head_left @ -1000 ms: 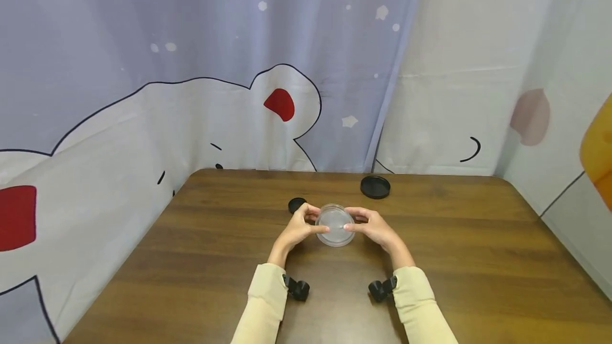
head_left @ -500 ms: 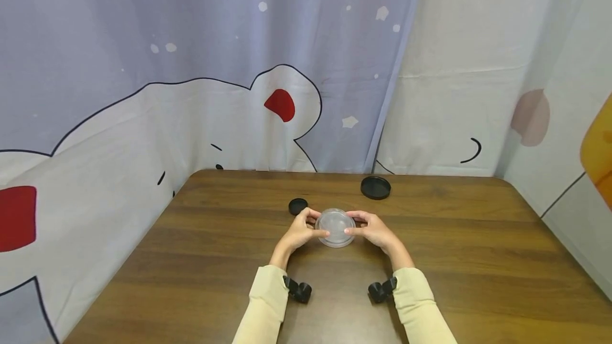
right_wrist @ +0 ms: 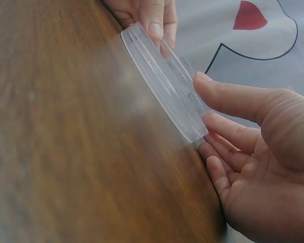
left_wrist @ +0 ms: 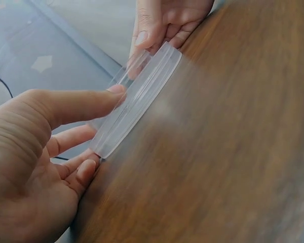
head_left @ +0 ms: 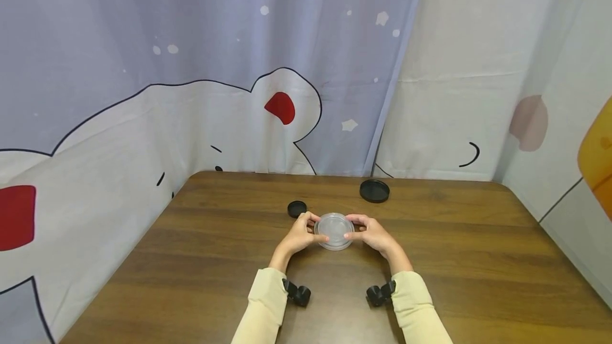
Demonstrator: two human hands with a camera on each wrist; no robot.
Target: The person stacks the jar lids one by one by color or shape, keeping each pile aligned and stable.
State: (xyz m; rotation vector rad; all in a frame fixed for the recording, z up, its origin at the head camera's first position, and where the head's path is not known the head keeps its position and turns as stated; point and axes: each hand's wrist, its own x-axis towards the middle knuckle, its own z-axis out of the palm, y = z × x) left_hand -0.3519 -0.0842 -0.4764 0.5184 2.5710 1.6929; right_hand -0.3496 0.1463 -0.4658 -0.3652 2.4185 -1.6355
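In the middle of the head view is a round, clear plastic dish (head_left: 334, 227), held low at the table by both hands. My left hand (head_left: 298, 235) pinches its left edge, thumb on the top face and fingers around the side. On the opposite edge, my right hand (head_left: 375, 235) has the same kind of grip. Seen side-on in the left wrist view, the dish (left_wrist: 138, 104) shows a transparent upper layer and a frosted, ridged lower rim. The right wrist view shows its lower rim (right_wrist: 159, 91) close to the wood; whether it touches is unclear.
A small black round cap (head_left: 297, 208) lies just beyond my left fingers. Farther back, near the table's rear edge, is a larger black round lid (head_left: 375, 191). The brown wooden table (head_left: 210, 259) ends at a printed curtain (head_left: 229, 121).
Both hands keep their hold on the dish. It has come slightly toward me and looks a little flatter. The small black cap shows more fully, and the whole head view has shifted slightly.
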